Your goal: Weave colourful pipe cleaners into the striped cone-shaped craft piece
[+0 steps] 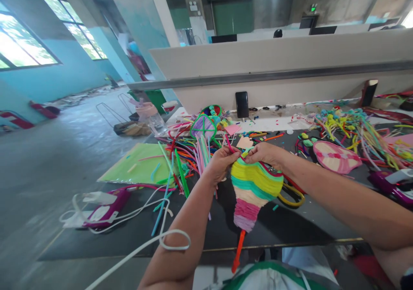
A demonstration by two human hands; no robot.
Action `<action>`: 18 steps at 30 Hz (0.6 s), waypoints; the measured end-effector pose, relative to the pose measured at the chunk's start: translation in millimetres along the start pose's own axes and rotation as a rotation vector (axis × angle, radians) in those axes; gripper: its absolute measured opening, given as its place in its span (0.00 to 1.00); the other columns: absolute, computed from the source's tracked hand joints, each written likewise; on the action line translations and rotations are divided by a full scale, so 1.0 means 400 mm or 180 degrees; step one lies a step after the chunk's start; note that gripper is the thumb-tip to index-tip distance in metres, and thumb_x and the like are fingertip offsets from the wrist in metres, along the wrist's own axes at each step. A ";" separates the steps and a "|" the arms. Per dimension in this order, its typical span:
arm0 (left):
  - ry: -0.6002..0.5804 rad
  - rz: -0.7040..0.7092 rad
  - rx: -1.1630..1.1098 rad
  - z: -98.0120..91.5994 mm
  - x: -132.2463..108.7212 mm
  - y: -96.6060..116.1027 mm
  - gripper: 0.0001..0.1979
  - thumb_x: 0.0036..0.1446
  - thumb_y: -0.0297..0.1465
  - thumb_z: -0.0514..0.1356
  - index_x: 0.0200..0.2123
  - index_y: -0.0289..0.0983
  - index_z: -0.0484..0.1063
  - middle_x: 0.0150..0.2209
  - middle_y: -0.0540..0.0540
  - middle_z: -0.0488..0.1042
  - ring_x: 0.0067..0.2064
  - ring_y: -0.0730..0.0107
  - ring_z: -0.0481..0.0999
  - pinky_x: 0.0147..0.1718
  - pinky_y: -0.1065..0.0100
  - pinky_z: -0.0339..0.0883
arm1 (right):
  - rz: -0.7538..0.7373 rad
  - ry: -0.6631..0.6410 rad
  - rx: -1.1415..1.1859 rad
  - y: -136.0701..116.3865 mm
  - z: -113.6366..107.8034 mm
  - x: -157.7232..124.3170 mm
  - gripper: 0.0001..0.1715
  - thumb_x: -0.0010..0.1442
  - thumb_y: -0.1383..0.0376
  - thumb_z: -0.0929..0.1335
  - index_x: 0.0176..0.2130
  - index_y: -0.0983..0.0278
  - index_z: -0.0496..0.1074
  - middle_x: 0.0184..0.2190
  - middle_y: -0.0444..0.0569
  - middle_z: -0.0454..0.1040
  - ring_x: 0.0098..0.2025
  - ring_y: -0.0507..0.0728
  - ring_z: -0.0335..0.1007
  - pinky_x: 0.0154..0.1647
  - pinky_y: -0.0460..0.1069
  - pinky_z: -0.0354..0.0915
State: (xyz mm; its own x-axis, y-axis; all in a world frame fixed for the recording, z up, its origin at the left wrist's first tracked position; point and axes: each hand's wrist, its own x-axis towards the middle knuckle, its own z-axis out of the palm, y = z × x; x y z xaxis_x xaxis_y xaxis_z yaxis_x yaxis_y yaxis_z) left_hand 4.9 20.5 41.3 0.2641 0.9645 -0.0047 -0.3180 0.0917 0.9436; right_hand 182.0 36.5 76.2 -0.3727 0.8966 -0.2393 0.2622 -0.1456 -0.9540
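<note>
Both my hands hold a heart-shaped fan (253, 189) woven from fuzzy pipe cleaners in yellow, green, cream, pink and purple bands, with an orange handle (238, 251) pointing down toward me. My left hand (221, 161) is closed, pinching a red pipe cleaner (229, 145) at the fan's upper left edge. My right hand (266, 152) is closed on the fan's top rim. The fan hangs just above the dark table (300, 225).
Loose pipe cleaners (187, 156) lie in a heap left of my hands, more (351, 128) at the right. A pink woven fan (335, 157), a green-rimmed fan (203, 126), a purple glue gun (106, 206) with white cable, a green sheet (138, 163) and a black phone (241, 104) are around.
</note>
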 end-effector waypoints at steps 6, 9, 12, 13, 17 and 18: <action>-0.0049 -0.0109 -0.0307 0.013 -0.004 0.005 0.24 0.37 0.31 0.73 0.36 0.35 0.66 0.24 0.51 0.75 0.25 0.71 0.76 0.28 0.71 0.69 | -0.0137 0.0084 -0.0202 0.009 0.006 -0.007 0.07 0.35 0.67 0.75 0.20 0.67 0.76 0.18 0.41 0.72 0.24 0.50 0.63 0.32 0.47 0.59; 0.0208 -0.0132 -0.0266 0.016 -0.003 -0.002 0.29 0.35 0.31 0.73 0.40 0.37 0.63 0.22 0.53 0.73 0.22 0.72 0.74 0.24 0.71 0.68 | -0.0128 0.0075 -0.0279 0.008 0.011 -0.009 0.05 0.36 0.68 0.74 0.20 0.67 0.76 0.16 0.41 0.71 0.24 0.50 0.62 0.30 0.47 0.59; 0.0415 -0.0034 -0.0141 0.016 0.003 -0.016 0.29 0.34 0.33 0.74 0.38 0.38 0.61 0.21 0.55 0.72 0.20 0.72 0.72 0.21 0.72 0.65 | -0.0144 0.0089 -0.0285 0.011 0.011 -0.007 0.04 0.36 0.68 0.73 0.20 0.67 0.76 0.17 0.41 0.71 0.24 0.50 0.62 0.30 0.46 0.59; 0.0470 0.0058 -0.0051 0.016 0.006 -0.022 0.27 0.34 0.33 0.73 0.35 0.38 0.62 0.20 0.56 0.71 0.19 0.73 0.71 0.21 0.73 0.64 | -0.0163 0.0121 -0.0311 0.013 0.010 -0.004 0.04 0.36 0.68 0.73 0.20 0.66 0.76 0.16 0.40 0.71 0.24 0.50 0.62 0.30 0.46 0.59; 0.0705 0.0448 0.0586 0.011 0.022 -0.047 0.17 0.37 0.35 0.71 0.26 0.34 0.68 0.18 0.55 0.68 0.19 0.78 0.67 0.21 0.75 0.59 | -0.0226 0.0204 -0.0504 0.025 0.000 0.006 0.05 0.38 0.67 0.73 0.21 0.67 0.76 0.16 0.40 0.70 0.24 0.50 0.62 0.31 0.46 0.59; 0.0745 0.0516 0.0756 0.009 0.025 -0.052 0.15 0.38 0.35 0.71 0.25 0.34 0.70 0.18 0.54 0.68 0.20 0.78 0.67 0.21 0.75 0.59 | -0.0233 0.0207 -0.0525 0.027 -0.002 0.007 0.06 0.38 0.66 0.73 0.22 0.67 0.77 0.16 0.40 0.70 0.25 0.50 0.63 0.32 0.47 0.59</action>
State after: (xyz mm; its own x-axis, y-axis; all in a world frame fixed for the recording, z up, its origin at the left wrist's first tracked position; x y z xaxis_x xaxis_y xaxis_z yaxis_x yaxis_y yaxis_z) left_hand 17.3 27.5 23.0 0.0034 0.9948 0.1017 -0.1111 -0.1007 0.9887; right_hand 184.5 37.9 65.5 -0.3392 0.9282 -0.1529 0.3808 -0.0131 -0.9245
